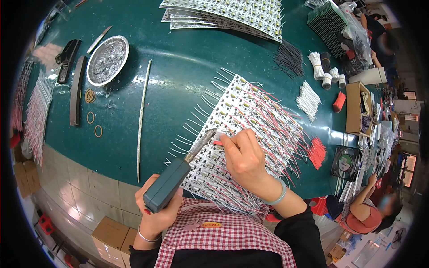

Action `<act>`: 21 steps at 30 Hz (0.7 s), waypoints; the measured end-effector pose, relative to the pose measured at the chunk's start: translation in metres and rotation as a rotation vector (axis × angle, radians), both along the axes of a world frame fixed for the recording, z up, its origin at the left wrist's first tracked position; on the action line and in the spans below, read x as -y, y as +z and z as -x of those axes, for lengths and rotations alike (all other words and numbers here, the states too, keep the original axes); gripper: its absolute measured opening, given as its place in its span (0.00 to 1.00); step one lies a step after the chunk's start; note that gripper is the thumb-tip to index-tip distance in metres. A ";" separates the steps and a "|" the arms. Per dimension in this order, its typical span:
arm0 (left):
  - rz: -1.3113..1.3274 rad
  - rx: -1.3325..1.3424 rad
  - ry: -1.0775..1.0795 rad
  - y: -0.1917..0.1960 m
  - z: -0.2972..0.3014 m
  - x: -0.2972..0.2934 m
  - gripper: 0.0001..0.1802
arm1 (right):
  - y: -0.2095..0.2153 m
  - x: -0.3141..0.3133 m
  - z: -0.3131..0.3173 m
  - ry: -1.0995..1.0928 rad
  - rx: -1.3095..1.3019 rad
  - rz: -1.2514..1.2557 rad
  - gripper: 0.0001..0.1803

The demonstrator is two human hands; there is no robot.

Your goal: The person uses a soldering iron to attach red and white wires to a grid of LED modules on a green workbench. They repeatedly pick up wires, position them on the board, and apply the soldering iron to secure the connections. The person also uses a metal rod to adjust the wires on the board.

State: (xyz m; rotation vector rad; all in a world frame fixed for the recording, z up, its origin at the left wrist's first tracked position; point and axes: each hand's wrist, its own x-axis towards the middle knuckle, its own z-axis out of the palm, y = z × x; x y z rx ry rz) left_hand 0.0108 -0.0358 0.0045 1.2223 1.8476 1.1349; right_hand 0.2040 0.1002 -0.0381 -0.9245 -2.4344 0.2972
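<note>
My left hand (157, 210) is wrapped round the dark green handle of a soldering iron (169, 184). Its metal tip reaches up and right to the white circuit board panel (213, 126). Just right of the tip, my right hand (245, 159) is closed in a pinch over the panel, with a short red wire (217, 143) at its fingertips. Whether the tip touches the wire is too small to tell. White wires stick out along the panel's left edge, while many red and white wires lie over its right side.
Loose red wires (316, 153), white wires (308, 101) and black wires (289, 59) lie to the right. Stacked panels (223, 20) are at the back. A round metal bowl (127, 53), rubber bands (98, 131) and a thin pale rod (144, 120) sit left. A co-worker (364, 214) is at right.
</note>
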 end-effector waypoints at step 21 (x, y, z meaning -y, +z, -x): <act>-0.034 0.012 -0.017 -0.002 -0.001 -0.001 0.10 | -0.002 0.001 0.001 -0.018 -0.012 -0.015 0.20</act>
